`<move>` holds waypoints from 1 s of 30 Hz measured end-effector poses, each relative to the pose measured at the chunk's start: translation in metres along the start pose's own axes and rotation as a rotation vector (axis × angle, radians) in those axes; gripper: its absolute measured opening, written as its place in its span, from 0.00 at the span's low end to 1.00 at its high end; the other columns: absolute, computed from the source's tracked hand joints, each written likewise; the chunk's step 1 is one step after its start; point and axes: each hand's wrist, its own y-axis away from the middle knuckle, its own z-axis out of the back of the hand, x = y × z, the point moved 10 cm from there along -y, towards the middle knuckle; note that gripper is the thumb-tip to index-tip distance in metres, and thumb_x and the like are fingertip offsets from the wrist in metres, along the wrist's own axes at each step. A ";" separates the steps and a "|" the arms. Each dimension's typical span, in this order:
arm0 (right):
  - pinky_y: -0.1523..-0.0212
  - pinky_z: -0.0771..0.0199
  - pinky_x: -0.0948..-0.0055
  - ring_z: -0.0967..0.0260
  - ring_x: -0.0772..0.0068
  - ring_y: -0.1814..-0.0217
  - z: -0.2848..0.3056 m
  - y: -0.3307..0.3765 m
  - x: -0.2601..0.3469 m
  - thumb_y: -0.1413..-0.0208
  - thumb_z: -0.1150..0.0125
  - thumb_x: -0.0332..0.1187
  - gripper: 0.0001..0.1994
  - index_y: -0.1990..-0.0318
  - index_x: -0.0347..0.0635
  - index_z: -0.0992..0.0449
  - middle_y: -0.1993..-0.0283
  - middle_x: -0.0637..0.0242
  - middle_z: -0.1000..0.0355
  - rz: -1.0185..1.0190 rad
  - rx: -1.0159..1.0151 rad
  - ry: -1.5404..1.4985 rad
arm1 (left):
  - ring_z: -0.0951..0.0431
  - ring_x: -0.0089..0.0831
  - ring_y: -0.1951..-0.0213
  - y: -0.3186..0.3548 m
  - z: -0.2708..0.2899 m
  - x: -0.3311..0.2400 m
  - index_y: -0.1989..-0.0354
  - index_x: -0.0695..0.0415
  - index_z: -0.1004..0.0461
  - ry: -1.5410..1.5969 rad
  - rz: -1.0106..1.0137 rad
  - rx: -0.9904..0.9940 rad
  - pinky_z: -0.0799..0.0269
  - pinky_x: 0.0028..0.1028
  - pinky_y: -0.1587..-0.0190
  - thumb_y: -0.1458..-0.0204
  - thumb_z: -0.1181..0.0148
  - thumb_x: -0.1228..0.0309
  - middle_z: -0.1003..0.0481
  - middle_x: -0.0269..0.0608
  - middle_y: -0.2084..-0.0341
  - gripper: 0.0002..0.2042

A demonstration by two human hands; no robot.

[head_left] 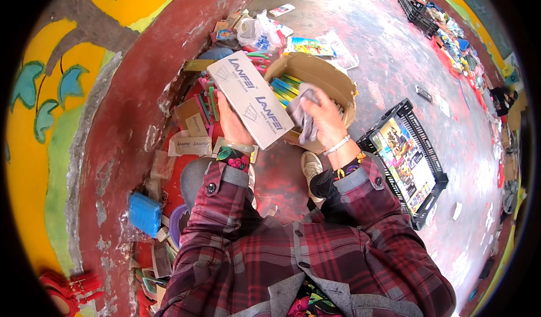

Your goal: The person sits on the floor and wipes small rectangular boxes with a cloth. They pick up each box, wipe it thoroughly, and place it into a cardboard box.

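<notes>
A long white cardboard box (243, 89) with blue printing is tilted in front of me. My left hand (233, 120) grips it along its near left side; the thumb and some fingertips are hidden by the box. Bunched in my right hand (327, 117) is a greyish-mauve cloth (305, 110), close to the box's right end. Below both hands stands an open brown cardboard carton (341, 84). Inside it lie several yellow, green and blue flat items (286, 86), partly covered by the cloth and the white box.
Pens, small boxes and a white plastic bag (260, 32) crowd the wall on the left. A blue packet (144, 214) and a purple basin (178, 224) lie lower down. To the right is a black plastic crate (420, 204) with a printed sheet inside. More clutter lines the far right wall.
</notes>
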 end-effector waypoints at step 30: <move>0.37 0.46 0.56 0.43 0.50 0.36 -0.032 0.016 0.081 0.42 0.50 0.43 0.25 0.40 0.39 0.38 0.39 0.49 0.39 0.839 -0.233 1.243 | 0.26 0.34 0.52 0.042 -0.020 0.093 0.38 0.55 0.43 -0.055 0.490 0.155 0.30 0.33 0.49 0.38 0.63 0.50 0.30 0.43 0.49 0.26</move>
